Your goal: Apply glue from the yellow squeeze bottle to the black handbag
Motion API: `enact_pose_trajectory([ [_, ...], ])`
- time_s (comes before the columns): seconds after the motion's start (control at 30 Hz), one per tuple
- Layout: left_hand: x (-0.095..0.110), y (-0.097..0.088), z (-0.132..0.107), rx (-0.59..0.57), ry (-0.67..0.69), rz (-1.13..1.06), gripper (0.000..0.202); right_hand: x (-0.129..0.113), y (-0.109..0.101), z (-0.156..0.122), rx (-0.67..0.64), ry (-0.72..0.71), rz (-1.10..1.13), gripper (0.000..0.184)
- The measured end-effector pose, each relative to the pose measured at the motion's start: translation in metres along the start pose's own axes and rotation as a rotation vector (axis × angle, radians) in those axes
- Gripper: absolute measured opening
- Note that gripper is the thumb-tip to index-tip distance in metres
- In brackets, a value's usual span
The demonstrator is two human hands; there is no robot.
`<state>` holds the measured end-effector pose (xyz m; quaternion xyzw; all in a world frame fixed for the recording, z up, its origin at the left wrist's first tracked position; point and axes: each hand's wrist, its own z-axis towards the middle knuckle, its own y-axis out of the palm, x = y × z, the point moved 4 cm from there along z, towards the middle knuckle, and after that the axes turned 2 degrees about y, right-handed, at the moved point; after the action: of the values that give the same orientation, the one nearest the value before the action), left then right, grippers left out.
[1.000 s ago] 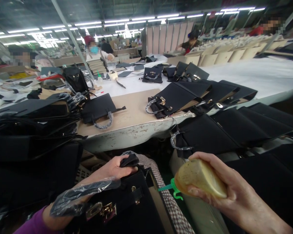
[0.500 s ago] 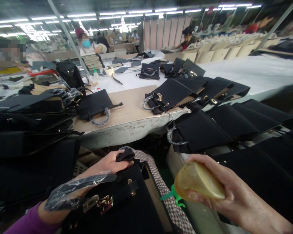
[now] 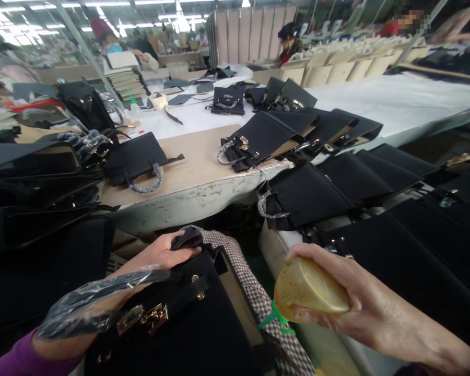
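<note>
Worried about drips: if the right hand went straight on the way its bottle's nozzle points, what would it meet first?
Probably the checked cloth, right at the green nozzle of the bottle, then the black handbag held by the left hand; depth is unclear.

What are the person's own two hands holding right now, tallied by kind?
black handbag, gripped at its top edge by the left hand: 1
yellowish squeeze bottle with a green nozzle, in the right hand: 1
Total: 2
</note>
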<state>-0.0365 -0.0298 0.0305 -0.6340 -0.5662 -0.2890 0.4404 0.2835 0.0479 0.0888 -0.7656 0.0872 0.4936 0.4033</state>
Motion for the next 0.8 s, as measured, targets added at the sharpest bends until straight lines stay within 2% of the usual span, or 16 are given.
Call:
enact_pose_trajectory([
  [0.2,-0.001,0.000,0.002,-0.019,0.015,-0.026,0.040,0.005,0.003,-0.003,-0.107,-0.012,-0.024,0.046],
  [0.47,0.005,0.003,0.000,0.020,0.009,0.011,0.033,0.011,0.006,-0.005,-0.200,0.029,-0.020,0.055],
  [0.67,0.005,0.003,-0.003,0.051,0.014,0.038,0.035,0.016,0.005,-0.006,-0.152,-0.002,-0.008,0.057],
  [0.8,0.009,0.003,-0.005,0.097,0.071,0.152,0.035,0.015,0.007,-0.003,-0.201,0.015,0.001,0.054],
])
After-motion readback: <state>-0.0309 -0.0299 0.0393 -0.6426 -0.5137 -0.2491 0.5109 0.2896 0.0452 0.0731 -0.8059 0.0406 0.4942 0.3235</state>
